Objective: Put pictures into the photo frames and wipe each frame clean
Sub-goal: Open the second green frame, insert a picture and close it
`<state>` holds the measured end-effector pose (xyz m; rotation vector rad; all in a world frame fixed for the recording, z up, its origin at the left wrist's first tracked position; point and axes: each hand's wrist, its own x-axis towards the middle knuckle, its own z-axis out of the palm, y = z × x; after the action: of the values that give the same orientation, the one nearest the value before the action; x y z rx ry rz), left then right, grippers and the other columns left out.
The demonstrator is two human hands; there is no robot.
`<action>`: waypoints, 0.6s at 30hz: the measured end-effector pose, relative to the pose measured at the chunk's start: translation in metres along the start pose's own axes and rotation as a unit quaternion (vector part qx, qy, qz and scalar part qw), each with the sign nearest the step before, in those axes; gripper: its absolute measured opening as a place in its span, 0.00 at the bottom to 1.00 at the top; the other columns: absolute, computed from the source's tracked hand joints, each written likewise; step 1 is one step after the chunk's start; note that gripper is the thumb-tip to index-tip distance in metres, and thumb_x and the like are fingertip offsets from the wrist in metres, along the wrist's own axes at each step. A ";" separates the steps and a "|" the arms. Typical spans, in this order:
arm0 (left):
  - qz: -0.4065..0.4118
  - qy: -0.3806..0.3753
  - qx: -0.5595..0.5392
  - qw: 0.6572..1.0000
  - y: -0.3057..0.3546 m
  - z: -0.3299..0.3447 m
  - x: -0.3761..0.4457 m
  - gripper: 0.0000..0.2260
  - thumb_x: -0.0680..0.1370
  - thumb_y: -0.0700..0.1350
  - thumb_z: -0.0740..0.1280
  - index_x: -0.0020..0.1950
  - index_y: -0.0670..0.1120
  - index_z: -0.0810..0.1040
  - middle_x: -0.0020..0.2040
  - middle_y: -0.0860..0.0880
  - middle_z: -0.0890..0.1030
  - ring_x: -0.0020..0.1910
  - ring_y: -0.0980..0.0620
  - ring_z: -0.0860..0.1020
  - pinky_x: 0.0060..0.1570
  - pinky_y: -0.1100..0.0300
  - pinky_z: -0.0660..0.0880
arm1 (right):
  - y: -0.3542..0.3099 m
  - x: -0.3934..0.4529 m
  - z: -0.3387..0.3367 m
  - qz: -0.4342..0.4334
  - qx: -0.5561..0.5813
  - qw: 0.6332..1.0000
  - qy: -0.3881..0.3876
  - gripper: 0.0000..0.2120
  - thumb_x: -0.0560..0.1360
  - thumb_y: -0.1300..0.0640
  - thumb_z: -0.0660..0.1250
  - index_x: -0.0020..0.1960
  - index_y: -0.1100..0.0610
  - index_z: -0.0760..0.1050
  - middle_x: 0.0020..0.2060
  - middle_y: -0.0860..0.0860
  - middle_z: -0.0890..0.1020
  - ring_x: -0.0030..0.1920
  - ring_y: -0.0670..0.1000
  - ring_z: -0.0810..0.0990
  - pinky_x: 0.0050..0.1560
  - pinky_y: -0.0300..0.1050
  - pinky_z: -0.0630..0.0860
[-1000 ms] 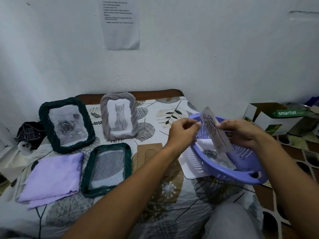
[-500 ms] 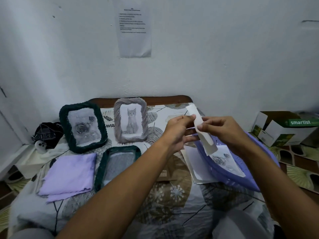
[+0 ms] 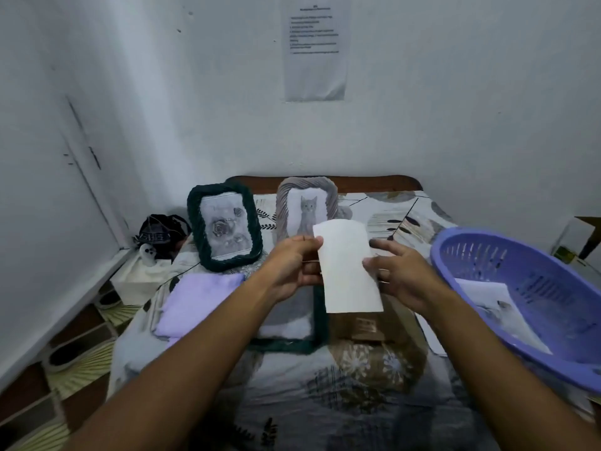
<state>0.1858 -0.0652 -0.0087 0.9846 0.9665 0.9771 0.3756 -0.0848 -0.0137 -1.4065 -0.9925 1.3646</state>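
The desk under my arms wears a leaf-printed cloth. On the wall, a taped sheet carries print too blurred to read. A slotted purple plastic basket at my right holds more pictures. Two rope-edged frames stand at the back: green with roses, grey with a cat. A third green frame lies flat beside a folded lilac cloth. My left hand pinches the picture, blank back towards me; my right hand grips its other edge.

printed sheet taped to wall, lines too small to read
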 end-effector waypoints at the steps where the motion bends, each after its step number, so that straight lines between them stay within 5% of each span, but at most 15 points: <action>1: -0.004 0.023 0.013 1.000 -0.003 -0.012 -0.001 0.03 0.80 0.41 0.62 0.51 0.43 0.75 0.40 0.45 0.83 0.36 0.50 0.82 0.35 0.54 0.80 | 0.007 0.003 0.010 0.009 -0.004 1.000 0.001 0.19 0.74 0.70 0.67 0.63 0.58 0.73 0.49 0.56 0.82 0.47 0.57 0.81 0.54 0.58 0.78; 4: 0.025 0.111 0.112 0.987 -0.014 -0.049 0.002 0.01 0.79 0.39 0.65 0.50 0.42 0.76 0.45 0.41 0.81 0.38 0.48 0.80 0.39 0.52 0.80 | 0.028 0.011 0.040 0.031 0.003 0.999 0.010 0.16 0.71 0.73 0.67 0.58 0.63 0.77 0.47 0.60 0.83 0.45 0.59 0.82 0.44 0.52 0.80; 7: 0.128 0.163 0.295 0.933 -0.025 -0.086 0.004 0.08 0.75 0.39 0.70 0.53 0.42 0.77 0.46 0.44 0.81 0.43 0.49 0.79 0.43 0.56 0.78 | 0.042 0.021 0.062 0.033 -0.035 0.998 0.030 0.14 0.70 0.73 0.69 0.53 0.62 0.78 0.45 0.58 0.83 0.43 0.56 0.82 0.39 0.44 0.79; 9: 0.177 0.106 0.398 0.894 -0.027 -0.104 0.003 0.12 0.73 0.42 0.73 0.55 0.44 0.78 0.49 0.48 0.81 0.48 0.51 0.79 0.48 0.58 0.75 | 0.048 0.026 0.074 0.016 -0.085 0.995 0.040 0.14 0.69 0.72 0.70 0.52 0.61 0.78 0.46 0.58 0.83 0.44 0.55 0.82 0.41 0.44 0.79; 13: 0.152 -0.034 0.586 0.796 -0.033 -0.127 0.005 0.25 0.72 0.56 0.72 0.67 0.50 0.74 0.64 0.48 0.76 0.64 0.50 0.72 0.62 0.53 0.70 | 0.053 0.032 0.091 -0.028 -0.158 0.985 0.059 0.13 0.68 0.71 0.72 0.51 0.61 0.78 0.42 0.54 0.82 0.43 0.52 0.81 0.46 0.47 0.78; 18: 0.126 -0.108 0.734 0.659 -0.044 -0.138 0.010 0.30 0.73 0.65 0.65 0.73 0.54 0.67 0.77 0.53 0.61 0.78 0.48 0.49 0.73 0.43 0.44 | 0.060 0.034 0.096 -0.068 -0.288 0.954 0.052 0.11 0.67 0.65 0.75 0.49 0.62 0.81 0.42 0.55 0.84 0.44 0.55 0.82 0.49 0.53 0.80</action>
<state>0.0668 -0.0377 -0.0878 2.5701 1.3907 0.0228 0.2795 -0.0603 -0.0777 -1.7703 -1.4594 0.9192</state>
